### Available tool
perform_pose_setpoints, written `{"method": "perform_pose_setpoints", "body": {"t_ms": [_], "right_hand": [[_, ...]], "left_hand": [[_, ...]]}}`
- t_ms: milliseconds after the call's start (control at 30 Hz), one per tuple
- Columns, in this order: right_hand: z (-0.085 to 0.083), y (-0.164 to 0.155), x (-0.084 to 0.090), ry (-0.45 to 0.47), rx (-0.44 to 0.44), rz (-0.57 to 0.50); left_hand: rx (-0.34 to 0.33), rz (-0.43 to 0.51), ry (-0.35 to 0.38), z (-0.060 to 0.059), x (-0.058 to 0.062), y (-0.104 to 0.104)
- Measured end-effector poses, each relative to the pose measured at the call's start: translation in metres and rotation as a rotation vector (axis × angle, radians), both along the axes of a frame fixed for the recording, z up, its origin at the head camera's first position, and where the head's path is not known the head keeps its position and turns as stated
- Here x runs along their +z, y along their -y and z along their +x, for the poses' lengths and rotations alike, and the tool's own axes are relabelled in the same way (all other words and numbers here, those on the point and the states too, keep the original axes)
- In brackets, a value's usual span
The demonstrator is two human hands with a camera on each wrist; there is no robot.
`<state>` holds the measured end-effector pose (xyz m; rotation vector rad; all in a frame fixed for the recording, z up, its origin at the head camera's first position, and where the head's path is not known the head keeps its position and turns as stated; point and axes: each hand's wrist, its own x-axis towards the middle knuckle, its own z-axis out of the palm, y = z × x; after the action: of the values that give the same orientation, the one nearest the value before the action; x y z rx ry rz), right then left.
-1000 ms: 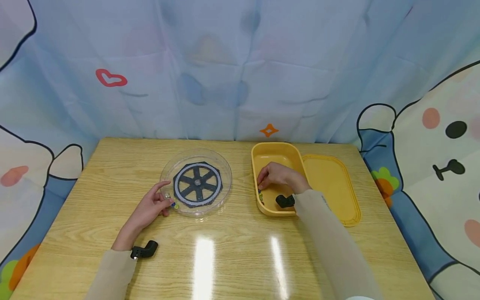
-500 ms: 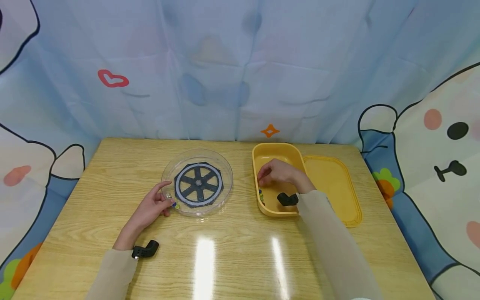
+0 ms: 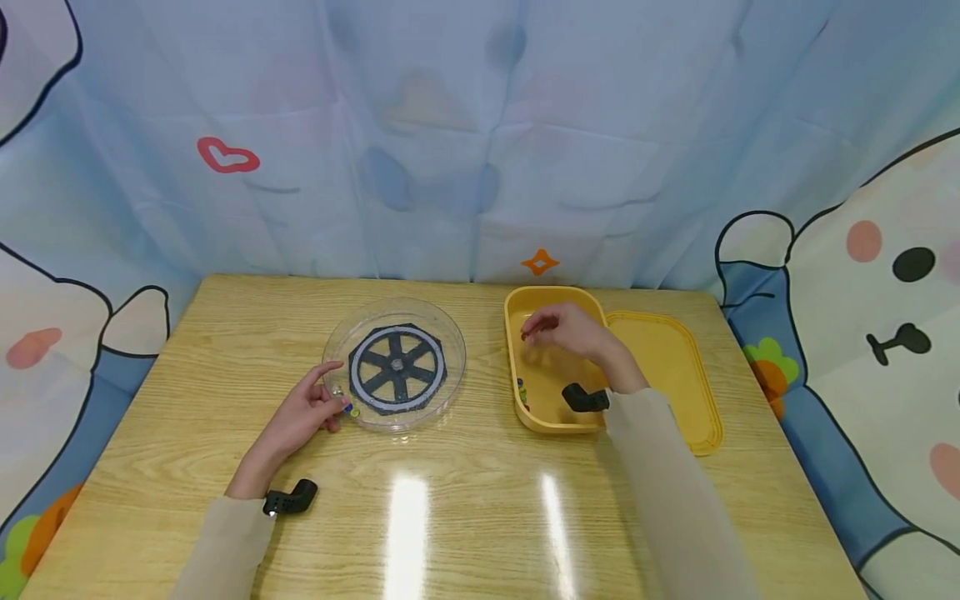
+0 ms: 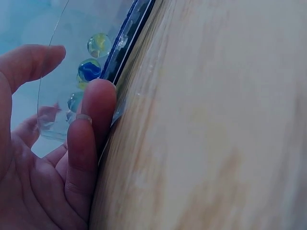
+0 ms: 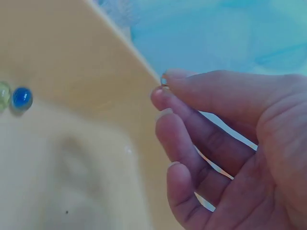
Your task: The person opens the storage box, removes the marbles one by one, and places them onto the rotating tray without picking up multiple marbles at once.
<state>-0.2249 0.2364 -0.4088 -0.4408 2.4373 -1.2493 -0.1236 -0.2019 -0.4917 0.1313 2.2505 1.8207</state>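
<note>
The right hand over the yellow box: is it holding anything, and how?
The right hand pinches something tiny, probably a marble, between its fingertips above the yellow box; it is mostly hidden.

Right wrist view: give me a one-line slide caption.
Right hand raised over the yellow box, fingertips pinched on something tiny, two marbles left inside.

The scene is lit brightly and evenly from above; two white streaks of glare are seen on the near part of the table [image 3: 480, 517]. Shadows are kept soft and faint. Straight lines are bent toward the edges of the head view. Both wrist views are blurred: the marbles [image 4: 94, 57] and the box [image 5: 72, 158] are out of focus
</note>
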Motion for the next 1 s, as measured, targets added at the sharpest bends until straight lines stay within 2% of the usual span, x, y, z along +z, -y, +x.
{"method": "perform_pose_setpoints", "body": {"t_ms": [333,700,1000], "right_hand": [[0.018,0.025,0.007,-0.168,-0.049,-0.043],[0.035,0.072,0.005,-0.193,-0.05,-0.137],[0.041,0.106,-0.004,-0.255,-0.011,-0.144]], "left_hand": [[0.006,-0.022,0.003,0.001,0.001,0.0],[0.0,-0.018,0.002,0.0,0.002,-0.001],[0.001,-0.031,-0.008,-0.001,-0.001,0.002]]}}
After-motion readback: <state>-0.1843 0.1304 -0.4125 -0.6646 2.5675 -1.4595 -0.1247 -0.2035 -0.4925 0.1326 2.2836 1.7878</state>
